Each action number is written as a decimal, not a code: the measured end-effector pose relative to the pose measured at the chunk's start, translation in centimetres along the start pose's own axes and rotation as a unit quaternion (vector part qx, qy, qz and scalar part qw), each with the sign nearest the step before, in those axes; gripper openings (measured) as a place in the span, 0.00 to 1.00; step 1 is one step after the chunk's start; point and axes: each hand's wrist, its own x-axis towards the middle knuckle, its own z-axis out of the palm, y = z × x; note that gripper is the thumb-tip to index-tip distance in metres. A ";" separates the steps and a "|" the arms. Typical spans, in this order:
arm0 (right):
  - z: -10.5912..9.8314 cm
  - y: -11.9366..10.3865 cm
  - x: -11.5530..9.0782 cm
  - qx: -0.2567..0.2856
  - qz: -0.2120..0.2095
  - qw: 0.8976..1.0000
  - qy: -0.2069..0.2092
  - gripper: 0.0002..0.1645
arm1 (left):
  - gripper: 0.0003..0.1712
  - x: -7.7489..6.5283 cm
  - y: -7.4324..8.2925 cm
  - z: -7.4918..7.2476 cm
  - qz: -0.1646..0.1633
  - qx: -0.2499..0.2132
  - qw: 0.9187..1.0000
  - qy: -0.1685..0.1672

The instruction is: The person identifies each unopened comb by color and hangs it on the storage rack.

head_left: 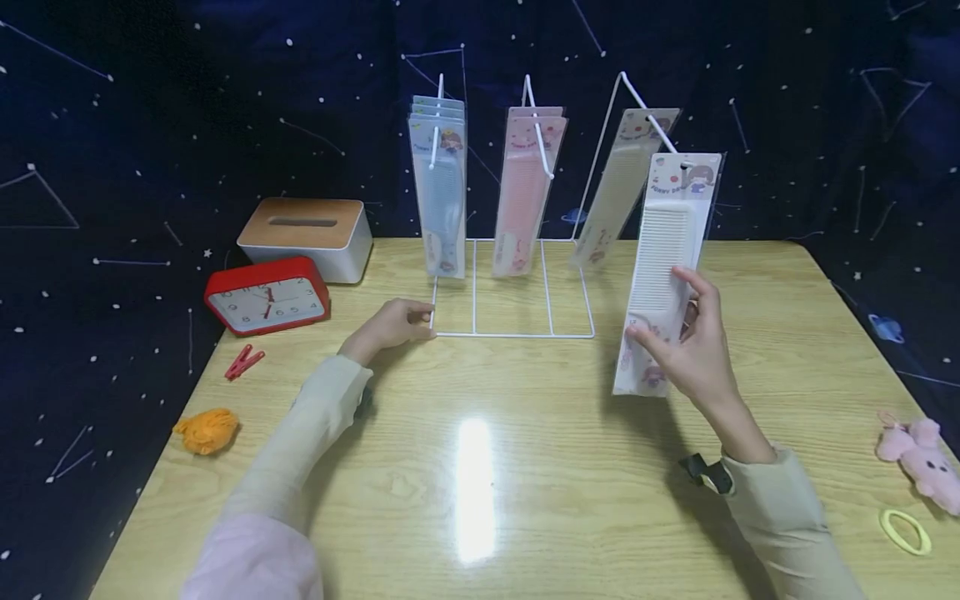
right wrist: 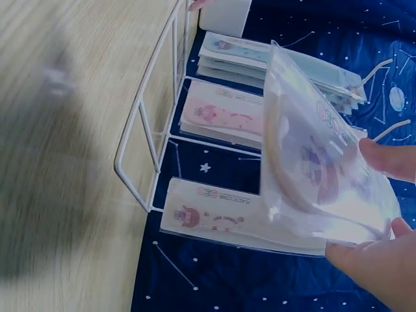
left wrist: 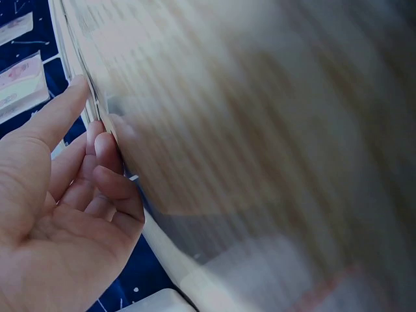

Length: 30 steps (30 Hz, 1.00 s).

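My right hand (head_left: 703, 358) holds a packaged white comb (head_left: 662, 250) by its lower part, thumb on one edge and fingers on the other. The top of its card is right at the front end of the white rack's right hook (head_left: 647, 110). Another packaged white comb (head_left: 621, 187) hangs tilted farther back on that hook. With its fingertips my left hand (head_left: 388, 323) pinches the front left corner of the wire rack's base (head_left: 513, 336). Packaged pink combs (head_left: 527, 196) hang on the middle hook, and packaged blue combs (head_left: 438, 200) on the left one.
At the left are a tissue box (head_left: 352, 242) with a wooden lid, a red alarm clock (head_left: 318, 292), a red clip (head_left: 243, 362) and an orange fuzzy object (head_left: 208, 431). A pink plush toy (head_left: 926, 467) and a yellow ring (head_left: 906, 532) lie near the right edge.
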 end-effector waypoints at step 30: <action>0.6 6.1 10.2 0.008 0.043 0.995 -0.088 0.40 | 0.33 0.6 0.3 0.2 -0.011 0.010 1.000 -0.013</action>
